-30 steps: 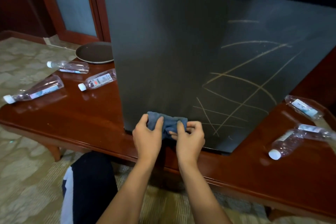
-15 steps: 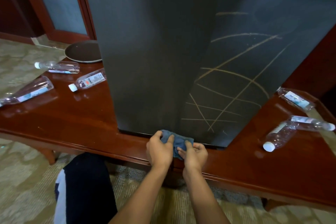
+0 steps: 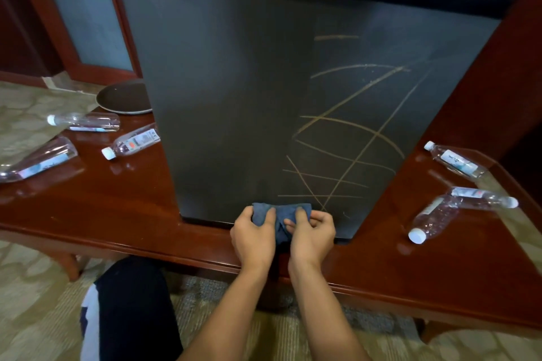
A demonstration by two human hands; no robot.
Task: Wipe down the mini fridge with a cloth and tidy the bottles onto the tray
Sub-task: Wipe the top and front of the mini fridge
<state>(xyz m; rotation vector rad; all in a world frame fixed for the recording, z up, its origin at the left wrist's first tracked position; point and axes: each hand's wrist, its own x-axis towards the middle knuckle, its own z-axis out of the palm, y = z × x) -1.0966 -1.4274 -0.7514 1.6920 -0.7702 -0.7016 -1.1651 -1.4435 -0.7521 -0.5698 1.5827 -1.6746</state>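
A black mini fridge (image 3: 249,97) stands on a dark wooden table (image 3: 117,208), its door crossed by tan chalk-like lines on the right half. At the door's bottom edge my left hand (image 3: 253,236) and my right hand (image 3: 312,233) both grip a bunched blue cloth (image 3: 281,214). A round dark tray (image 3: 123,97) sits behind the fridge's left side. Three clear plastic bottles lie on their sides to the left (image 3: 85,121) (image 3: 132,142) (image 3: 38,160). Three more lie on the right (image 3: 454,160) (image 3: 484,198) (image 3: 432,220).
The table's front edge (image 3: 176,252) runs just below my hands. My dark-trousered knee (image 3: 132,308) is under it at lower left. Patterned carpet (image 3: 35,302) covers the floor. Wood panelling rises behind the fridge.
The cloth slid down the door to its bottom edge, then my hands spread it slightly wider there. My head moved back, so more of the fridge top shows.
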